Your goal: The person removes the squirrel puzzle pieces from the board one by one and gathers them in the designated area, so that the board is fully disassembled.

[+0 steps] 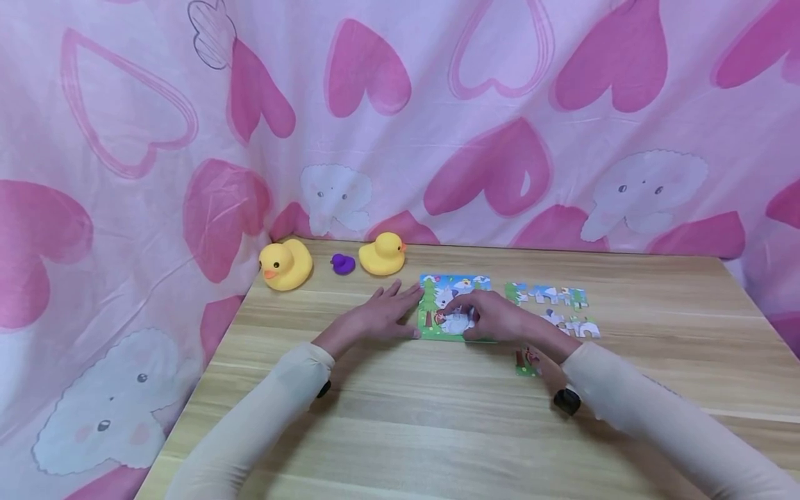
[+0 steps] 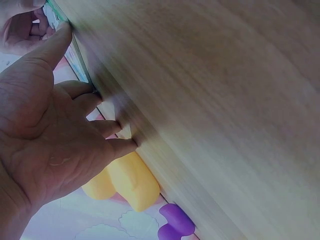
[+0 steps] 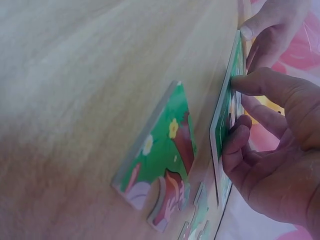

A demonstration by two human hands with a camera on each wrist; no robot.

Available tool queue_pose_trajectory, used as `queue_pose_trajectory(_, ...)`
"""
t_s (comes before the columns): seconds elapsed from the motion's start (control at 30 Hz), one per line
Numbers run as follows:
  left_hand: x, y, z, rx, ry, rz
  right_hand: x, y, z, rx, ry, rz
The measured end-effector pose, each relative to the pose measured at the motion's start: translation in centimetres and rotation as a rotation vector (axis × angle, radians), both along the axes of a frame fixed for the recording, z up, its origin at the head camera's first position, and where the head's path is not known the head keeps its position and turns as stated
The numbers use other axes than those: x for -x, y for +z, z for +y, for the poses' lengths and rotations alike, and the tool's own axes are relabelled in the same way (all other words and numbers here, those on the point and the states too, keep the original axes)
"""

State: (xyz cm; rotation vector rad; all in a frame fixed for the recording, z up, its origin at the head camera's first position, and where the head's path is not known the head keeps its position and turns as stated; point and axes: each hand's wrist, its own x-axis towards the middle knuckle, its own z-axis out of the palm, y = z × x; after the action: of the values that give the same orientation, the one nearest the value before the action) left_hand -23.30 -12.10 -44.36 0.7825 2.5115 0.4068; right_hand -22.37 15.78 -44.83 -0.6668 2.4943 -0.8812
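A picture puzzle board (image 1: 440, 336) lies flat on the wooden table, showing a white animal, trees and grass. My left hand (image 1: 390, 314) rests at its left edge with fingers spread; in the left wrist view, the thumb and fingertips of the left hand (image 2: 55, 125) touch the board's edge and the tabletop. Over the board's right half is my right hand (image 1: 496, 316). In the right wrist view, the right hand (image 3: 280, 140) has its thumb on the board's near border, the index finger reaching across and the other fingers bent against the surface. No loose piece shows between them.
A loose corner piece (image 1: 528, 362), green and brown, lies near the right wrist. More puzzle pieces (image 1: 546, 294) lie right of the board. Two yellow ducks (image 1: 290, 267) (image 1: 382, 255) and a small purple duck (image 1: 342, 264) stand at the back left, before a pink heart-patterned curtain (image 1: 487, 167).
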Motion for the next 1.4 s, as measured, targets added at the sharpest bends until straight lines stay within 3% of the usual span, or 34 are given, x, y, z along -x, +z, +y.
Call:
queue_pose_trajectory(0.43, -0.2, 0.1, 0.0, -0.009, 0.003, 0.011, -1.1, 0.1, 1.4, 0.073, -0.015, 0.105)
queue_pose_trajectory(0.7, -0.1, 0.1, 0.1, -0.004, 0.008, 0.009, -3.6, 1.3, 6.5, 0.09, -0.044, 0.112)
queue_pose_trajectory(1.03, -0.4, 0.2, -0.2, -0.013, 0.013, -0.012, -6.4, 0.4, 12.7, 0.118, -0.04, 0.131)
queue_pose_trajectory(1.4, -0.2, 0.2, -0.1, -0.009, 0.01, -0.007, -7.8, -0.5, 17.1, 0.077, -0.012, 0.166)
